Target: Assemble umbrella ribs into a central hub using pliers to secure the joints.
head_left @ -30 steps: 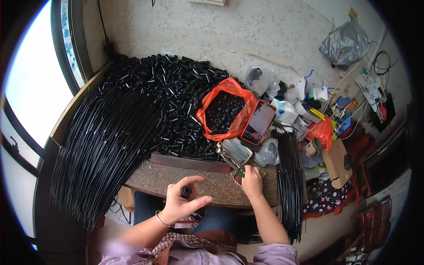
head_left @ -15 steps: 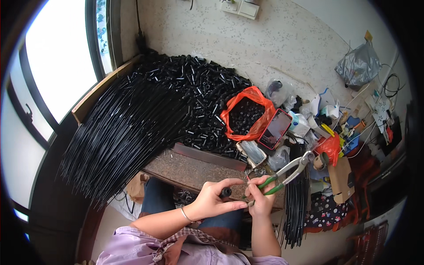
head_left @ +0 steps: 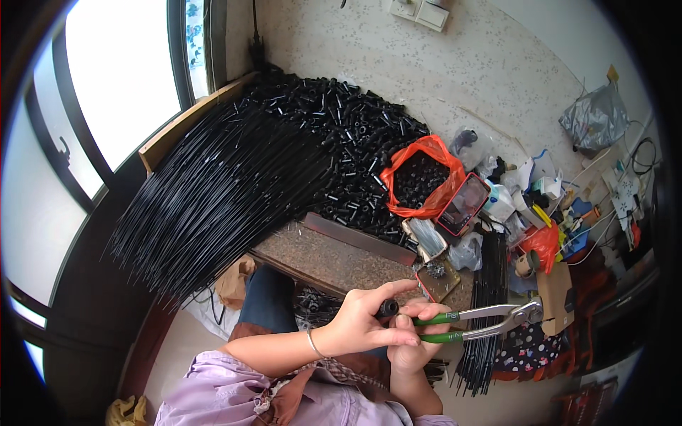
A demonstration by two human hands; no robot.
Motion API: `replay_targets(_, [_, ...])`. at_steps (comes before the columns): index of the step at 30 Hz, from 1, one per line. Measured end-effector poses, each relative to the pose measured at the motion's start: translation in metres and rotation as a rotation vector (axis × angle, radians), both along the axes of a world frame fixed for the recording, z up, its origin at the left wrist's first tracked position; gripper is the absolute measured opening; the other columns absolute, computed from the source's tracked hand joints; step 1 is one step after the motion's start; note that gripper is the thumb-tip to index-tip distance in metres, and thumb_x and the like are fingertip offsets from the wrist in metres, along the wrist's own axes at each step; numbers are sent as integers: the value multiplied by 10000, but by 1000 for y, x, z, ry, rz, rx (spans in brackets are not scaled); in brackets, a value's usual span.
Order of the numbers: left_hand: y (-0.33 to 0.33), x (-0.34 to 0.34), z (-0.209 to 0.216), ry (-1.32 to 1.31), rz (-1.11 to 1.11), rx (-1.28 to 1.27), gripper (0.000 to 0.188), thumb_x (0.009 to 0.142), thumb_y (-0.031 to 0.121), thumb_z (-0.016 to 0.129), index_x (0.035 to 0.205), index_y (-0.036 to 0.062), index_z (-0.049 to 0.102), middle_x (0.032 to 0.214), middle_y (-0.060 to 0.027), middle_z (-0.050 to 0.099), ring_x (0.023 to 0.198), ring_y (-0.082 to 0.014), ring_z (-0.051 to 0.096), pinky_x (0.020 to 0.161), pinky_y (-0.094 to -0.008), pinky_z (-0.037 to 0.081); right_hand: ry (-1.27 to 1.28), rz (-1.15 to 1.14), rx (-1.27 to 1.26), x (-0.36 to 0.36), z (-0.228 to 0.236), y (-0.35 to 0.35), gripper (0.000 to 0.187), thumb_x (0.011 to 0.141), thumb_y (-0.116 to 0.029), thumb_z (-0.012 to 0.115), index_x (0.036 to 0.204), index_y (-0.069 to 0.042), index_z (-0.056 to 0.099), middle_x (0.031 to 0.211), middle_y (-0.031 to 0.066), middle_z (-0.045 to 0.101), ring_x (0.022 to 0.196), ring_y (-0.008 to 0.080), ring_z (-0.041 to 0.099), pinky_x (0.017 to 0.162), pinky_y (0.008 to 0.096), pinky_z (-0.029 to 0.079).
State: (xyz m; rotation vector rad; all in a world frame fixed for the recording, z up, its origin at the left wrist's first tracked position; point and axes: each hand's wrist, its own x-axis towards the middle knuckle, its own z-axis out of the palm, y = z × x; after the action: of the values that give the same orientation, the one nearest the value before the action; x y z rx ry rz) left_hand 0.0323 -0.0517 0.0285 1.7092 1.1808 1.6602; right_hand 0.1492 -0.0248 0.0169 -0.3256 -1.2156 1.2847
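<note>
My left hand (head_left: 366, 318) is curled round a short black tubular fitting (head_left: 388, 307), whose round end shows by the base of the index finger. Its index finger and thumb reach towards my right hand. In my right hand (head_left: 412, 341) are pliers with green handles (head_left: 444, 338) and a rounded metal head (head_left: 527, 314), pointing right. The two hands nearly touch above the front edge of the worktop; whatever lies between the fingertips is too small to make out.
Beyond my hands lie a heap of black tubular pieces (head_left: 366, 131) and long thin black rods (head_left: 220, 184). An orange bag (head_left: 455, 190) holds small black parts. Near it are a phone (head_left: 463, 204), a small tray (head_left: 440, 282) and a metal strip (head_left: 359, 240). More rods (head_left: 479, 341) hang at the right.
The pliers have swung down from pointing up and right to pointing nearly straight right. My left hand still holds the black fitting. The whole view has shifted a little.
</note>
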Motion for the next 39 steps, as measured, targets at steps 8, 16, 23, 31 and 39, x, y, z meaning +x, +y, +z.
replay_targets(8, [-2,-2,2,-44,26,11,812,625,522,743,1189,-10,501,520,-8,433,487,-86,461,483,-220,395,-154,-24,150,2,3,2,304,764,26,633,925,-68,394,829,88,536,742,157,527,614,229,453])
replay_targets(16, [7,-4,-5,-37,-10,42,741,650,441,751,1180,-11,498,613,-60,530,519,-131,530,507,-235,425,-233,-148,314,-2,-1,12,301,760,12,648,925,-55,405,831,82,533,728,147,529,583,222,455])
replay_targets(23, [2,-36,10,-256,-192,-76,523,760,240,699,1175,-22,517,538,29,461,491,-31,411,465,-188,311,-312,317,-328,23,18,16,255,813,-136,631,928,18,464,744,74,509,551,124,503,460,215,410])
replay_targets(31, [15,-59,8,-124,-15,22,552,590,339,817,978,-6,628,505,53,392,454,-27,351,427,-204,238,-1066,673,-205,53,5,1,384,892,-154,515,1194,73,451,826,115,609,671,177,604,592,254,481])
replay_targets(39, [10,-50,9,-121,93,-20,384,643,266,775,893,12,633,500,6,453,440,-43,410,410,-206,285,-655,1081,-730,63,19,17,496,924,-132,437,1360,8,248,901,153,588,754,202,607,730,300,475])
